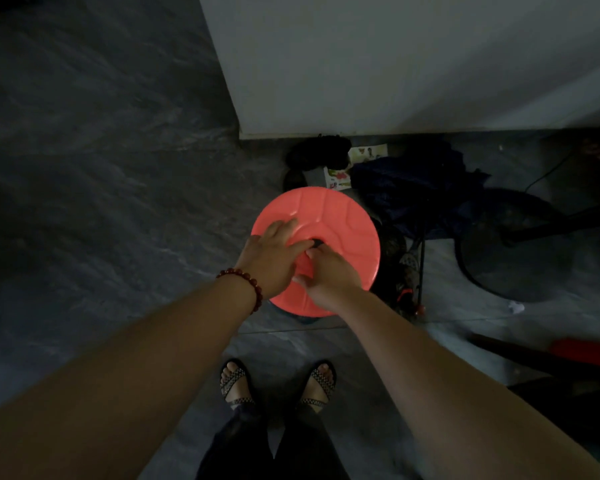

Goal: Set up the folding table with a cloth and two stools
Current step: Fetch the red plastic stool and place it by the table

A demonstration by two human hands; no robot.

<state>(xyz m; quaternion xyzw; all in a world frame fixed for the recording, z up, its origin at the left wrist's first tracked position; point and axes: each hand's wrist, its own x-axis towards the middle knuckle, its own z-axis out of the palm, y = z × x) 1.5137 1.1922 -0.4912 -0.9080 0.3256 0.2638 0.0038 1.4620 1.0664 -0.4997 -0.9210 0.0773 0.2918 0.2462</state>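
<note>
The stool [343, 220] stands on the floor [84, 168], just in front of the person's feet and near the corner of a big white block [395, 64]. Only its round top shows. The legs are hidden under it, apart from a dark bit at the near edge. The top is smooth pink-orange plastic with thin curved lines pressed into it and a small dark hole in the middle.

The left hand [274, 251] lies flat on the top with its fingers straight and spread, pointing at the hole. The right hand [329, 271] is on the near side of the top. Its fingers bend down at the hole and the tips are hidden, so I cannot tell if they grip anything. Its thumb sticks out to the side.

A string of round dark red beads [246, 282] goes round the left wrist. Strappy sandals [238, 382] are on the feet.

The room is dim. The floor is dark grey with cloudy streaks. Behind the stool lie a crumpled dark blue heap [413, 188], soft like cloth, and a paper with little pictures [338, 176]. A round dark wire thing [510, 244] to the right is hard to make out. A red thing [582, 351] is cut off by the right edge.
</note>
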